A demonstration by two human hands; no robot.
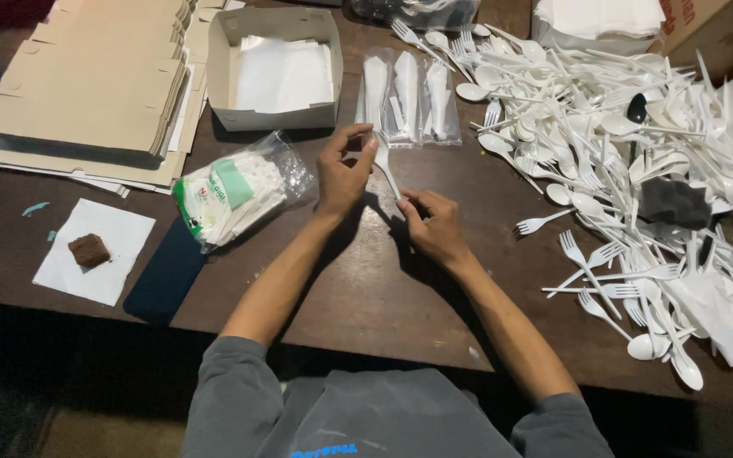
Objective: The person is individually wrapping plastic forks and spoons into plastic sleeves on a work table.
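My left hand (343, 174) pinches the head end of a white plastic fork (384, 163) above the dark wooden table (366, 288). The fingers of my right hand (433, 225) grip the fork's handle end lower down. Just beyond my hands lie three clear sleeves (406, 95), each with white cutlery and a napkin inside. A big loose heap of white plastic forks and spoons (629, 161) covers the table to my right.
An open cardboard box (277, 68) with white napkins stands at the back. Flat cardboard blanks (95, 85) are stacked far left. A clear bag of small sachets (235, 193), a dark phone (165, 276) and a brown cake piece on a napkin (89, 250) lie at left.
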